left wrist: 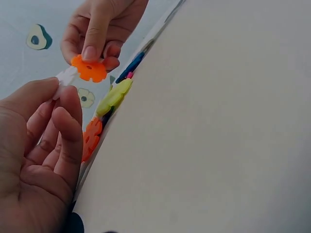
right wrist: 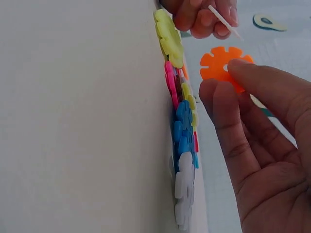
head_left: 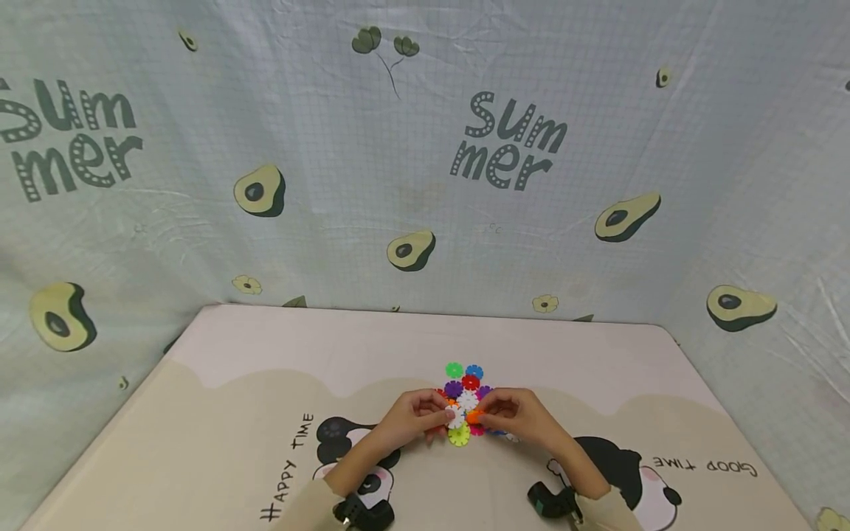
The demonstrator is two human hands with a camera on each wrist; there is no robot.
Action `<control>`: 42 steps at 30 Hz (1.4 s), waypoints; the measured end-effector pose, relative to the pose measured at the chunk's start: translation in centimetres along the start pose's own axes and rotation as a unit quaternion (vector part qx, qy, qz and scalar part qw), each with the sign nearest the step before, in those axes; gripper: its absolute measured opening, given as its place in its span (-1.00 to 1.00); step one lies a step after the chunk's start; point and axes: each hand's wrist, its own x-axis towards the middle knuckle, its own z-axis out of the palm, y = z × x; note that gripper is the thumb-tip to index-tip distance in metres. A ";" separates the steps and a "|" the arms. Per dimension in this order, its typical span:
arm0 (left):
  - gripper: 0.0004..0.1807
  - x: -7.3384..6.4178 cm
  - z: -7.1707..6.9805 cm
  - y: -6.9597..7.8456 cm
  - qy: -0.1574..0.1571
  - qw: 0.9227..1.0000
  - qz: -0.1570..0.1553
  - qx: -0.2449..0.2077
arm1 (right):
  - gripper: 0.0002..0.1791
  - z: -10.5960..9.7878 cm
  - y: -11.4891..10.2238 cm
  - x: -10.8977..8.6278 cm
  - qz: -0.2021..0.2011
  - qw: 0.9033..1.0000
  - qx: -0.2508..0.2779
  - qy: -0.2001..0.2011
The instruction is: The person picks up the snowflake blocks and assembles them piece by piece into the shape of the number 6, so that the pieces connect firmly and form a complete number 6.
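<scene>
Pale backdrop cloth [head_left: 319, 125]: green lettering "Summer" [head_left: 74, 136], split as "Sum" above "mer", at far left | same cloth: a second "Summer" [head_left: 510, 140], split alike, right of centre | Beige tabletop [head_left: 179, 450]: black handwritten-style "Happy time" [head_left: 288, 468], climbing on its side, left | same tabletop: "Good time" [head_left: 705, 466], upside down, right.

Pale cloth [head_left: 332, 147], avocado-printed and seemingly hung as a wall, spans nine through twelve to three o'clock; a beige table [head_left: 199, 442] spreads toward six.

Homelike, cloth-screened corner: avocado-print fabric [head_left: 319, 243] behind a panda-print table [head_left: 199, 442].
</scene>
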 end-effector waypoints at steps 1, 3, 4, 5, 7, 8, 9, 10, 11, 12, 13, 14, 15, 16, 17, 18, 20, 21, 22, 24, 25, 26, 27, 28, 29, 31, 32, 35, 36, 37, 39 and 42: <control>-0.75 0.0 0.0 0.0 0.000 1.000 -0.001 0.002 | -0.87 0.0 0.0 0.0 -0.007 1.000 0.005 -0.003; -0.76 0.0 0.0 0.1 -0.002 1.000 -0.001 0.010 | -0.87 0.0 0.0 0.1 -0.022 1.000 0.009 -0.005; -0.76 0.0 0.0 0.2 -0.004 1.000 0.001 0.015 | -0.87 0.1 -0.1 0.1 -0.025 1.000 0.011 -0.005; -0.76 0.0 0.0 0.3 -0.005 1.000 0.002 0.019 | -0.87 0.1 -0.1 0.1 -0.028 1.000 0.010 -0.004; -0.77 0.0 0.1 0.3 -0.009 1.000 0.004 0.023 | -0.88 0.1 -0.1 0.1 -0.033 0.999 0.009 -0.002; -0.77 0.0 0.1 0.3 -0.009 1.000 0.004 0.023 | -0.88 0.1 -0.1 0.1 -0.035 0.999 0.008 -0.001; -0.77 0.0 0.1 0.3 -0.009 1.000 0.005 0.023 | -0.89 0.1 0.0 0.1 -0.037 0.999 0.007 -0.001; -0.77 0.0 0.2 0.3 -0.007 1.000 0.006 0.022 | -0.89 0.1 0.0 0.0 -0.039 0.999 0.008 0.000; -0.77 0.0 0.2 0.3 -0.006 1.000 0.006 0.020 | -0.90 0.1 0.0 0.0 -0.043 0.999 0.007 0.000; -0.78 -0.1 0.3 0.2 -0.004 1.000 0.008 0.020 | -0.90 0.1 0.1 0.0 -0.048 0.999 0.006 0.000; -0.78 -0.1 0.3 0.1 -0.002 1.000 0.010 0.020 | -0.91 0.1 0.1 0.0 -0.053 0.999 0.005 0.001; -0.78 0.0 0.4 0.1 0.000 1.000 0.012 0.021 | -0.91 0.1 0.2 0.0 -0.060 0.998 0.003 0.003; -0.78 -0.1 0.4 0.1 0.002 1.000 0.013 0.022 | -0.91 0.1 0.2 0.0 -0.067 0.998 0.001 0.004; -0.79 -0.1 0.5 0.0 0.001 1.000 0.012 0.020 | -0.92 0.2 0.2 0.0 -0.073 0.997 -0.001 0.008; -0.79 -0.1 0.6 0.0 -0.001 1.000 0.011 0.019 | -0.92 0.2 0.3 0.0 -0.079 0.997 -0.003 0.012; -0.79 -0.1 0.6 0.0 -0.004 1.000 0.008 0.017 | -0.92 0.2 0.3 0.0 -0.084 0.996 -0.006 0.016; -0.78 -0.2 0.8 0.0 -0.010 1.000 0.000 0.008 | -0.92 0.2 0.3 0.0 -0.091 0.995 -0.012 0.025; -0.78 -0.2 0.9 0.0 -0.012 1.000 -0.004 0.002 | -0.92 0.2 0.3 0.0 -0.094 0.995 -0.012 0.029; -0.78 -0.2 0.9 0.0 -0.014 1.000 -0.007 -0.003 | -0.92 0.2 0.4 0.0 -0.096 0.995 -0.014 0.033; -0.78 -0.2 1.0 0.0 -0.014 1.000 -0.011 -0.009 | -0.92 0.2 0.4 0.0 -0.100 0.994 -0.013 0.035; -0.78 -0.2 1.0 0.0 -0.014 1.000 -0.012 -0.012 | -0.91 0.2 0.4 0.0 -0.101 0.994 -0.011 0.035; -0.79 -0.2 1.0 0.0 -0.014 1.000 -0.013 -0.014 | -0.91 0.2 0.4 0.0 -0.102 0.994 -0.009 0.034; -0.79 -0.2 1.0 0.0 -0.015 1.000 -0.014 -0.015 | -0.91 0.2 0.5 0.0 -0.103 0.994 -0.006 0.031; -0.79 -0.2 0.9 0.0 -0.017 1.000 -0.014 -0.016 | -0.91 0.2 0.5 0.0 -0.102 0.994 -0.004 0.028; -0.79 -0.2 0.9 0.0 -0.019 1.000 -0.014 -0.015 | -0.91 0.2 0.6 0.1 -0.103 0.994 -0.001 0.025; -0.79 -0.3 0.9 0.0 -0.023 1.000 -0.014 -0.013 | -0.90 0.2 0.6 0.1 -0.103 0.994 0.004 0.018; -0.78 -0.3 0.9 0.0 -0.025 1.000 -0.015 -0.011 | -0.90 0.2 0.7 0.1 -0.103 0.995 0.006 0.016; -0.78 -0.3 0.9 0.1 -0.029 0.999 -0.017 -0.007 | -0.90 0.3 0.8 0.0 -0.106 0.994 0.015 0.008; -0.78 -0.4 0.9 0.1 -0.030 0.999 -0.019 -0.006 | -0.90 0.4 0.8 0.1 -0.108 0.994 0.015 0.007; -0.78 -0.4 0.9 0.0 -0.031 0.999 -0.019 -0.006 | -0.90 0.4 0.7 0.1 -0.112 0.994 0.015 0.006; -0.79 -0.4 0.9 0.0 -0.035 0.999 -0.020 -0.007 | -0.91 0.5 0.7 0.1 -0.121 0.992 0.015 0.003; -0.80 -0.3 0.9 0.0 -0.041 0.999 -0.017 -0.010 | -0.91 0.7 0.6 0.2 -0.142 0.990 0.005 0.002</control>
